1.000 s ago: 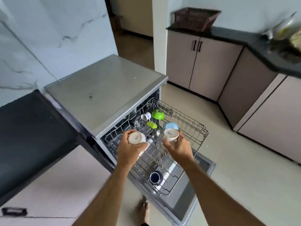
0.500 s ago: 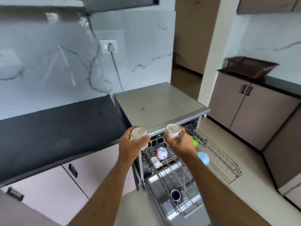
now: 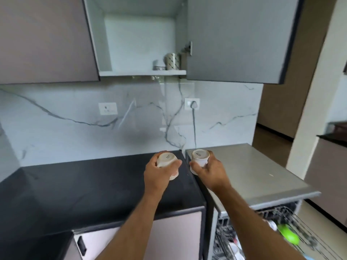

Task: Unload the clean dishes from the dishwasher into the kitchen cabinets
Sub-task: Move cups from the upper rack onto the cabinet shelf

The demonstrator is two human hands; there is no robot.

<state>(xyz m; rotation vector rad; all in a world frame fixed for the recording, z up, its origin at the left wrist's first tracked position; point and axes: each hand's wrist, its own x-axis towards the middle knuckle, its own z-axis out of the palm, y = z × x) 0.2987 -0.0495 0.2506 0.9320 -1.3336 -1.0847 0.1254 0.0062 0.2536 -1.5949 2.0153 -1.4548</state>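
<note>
Your left hand has its grip wrapped around a small cream cup, held upside down so the base faces you; there is a dark printed mark on that base, too small and blurred to read. Below this grip lies the black desk, and well to its left on the marble wall sits a white switch plate.

Just to the right, close but apart from the first, your right hand grips a second cream cup, also inverted, with a similar unreadable line of print on its base. Under this grip is the steel top of the dishwasher.

Above both grips, the upper cabinet stands open, its door swung to the right; two containers stand on its shelf, a patterned one beside a shorter white one. Between cabinet and grips, a plugged socket sits on the wall.

Down to the right of your right grip, the dishwasher rack is pulled out with a green item in it.
</note>
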